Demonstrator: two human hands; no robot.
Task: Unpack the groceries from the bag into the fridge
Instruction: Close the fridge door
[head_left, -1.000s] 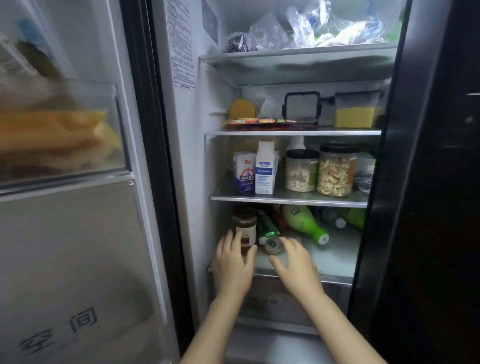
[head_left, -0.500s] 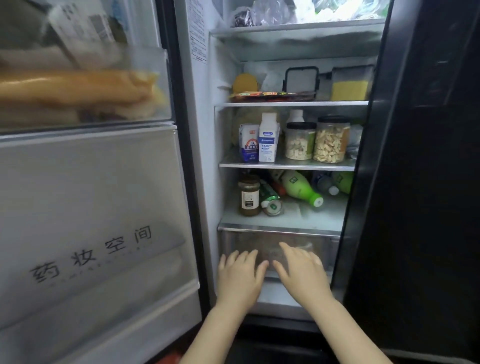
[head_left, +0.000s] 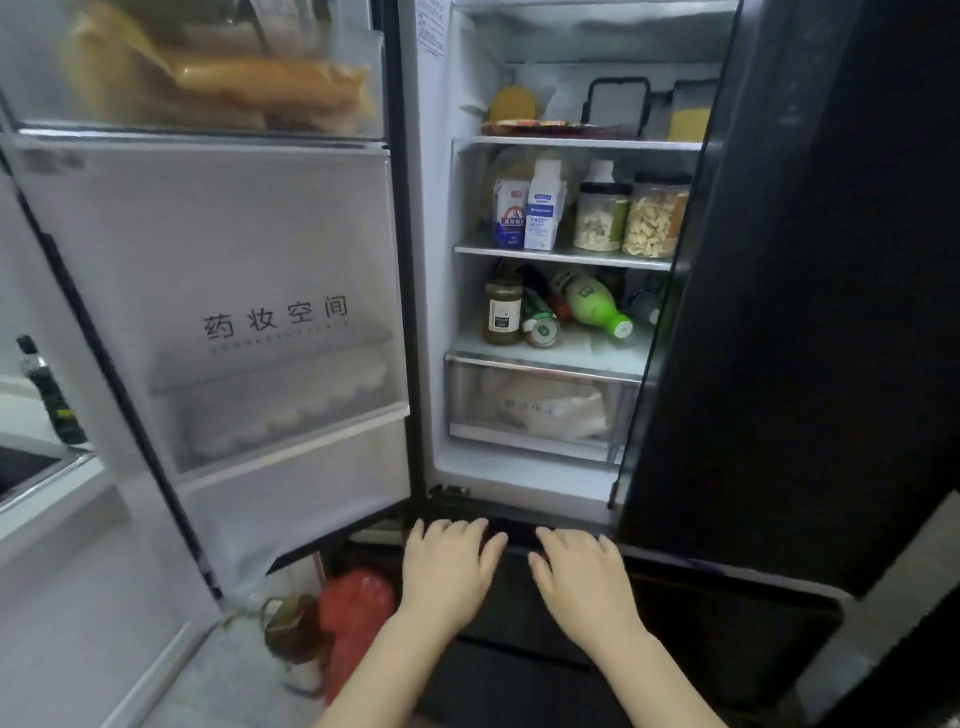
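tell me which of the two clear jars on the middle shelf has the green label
The left jar, next to the white carton. Its front carries a green label, and it is shorter. The right jar has an orange-brown label instead.

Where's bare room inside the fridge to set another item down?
Best patch: front of the lowest shelf, right of the lying can, in front of the green bottle. The shelf's back is crowded with lying bottles. The middle shelf is packed edge to edge: cartons, snack jars. Both hands, left and right, are empty, below the compartment.
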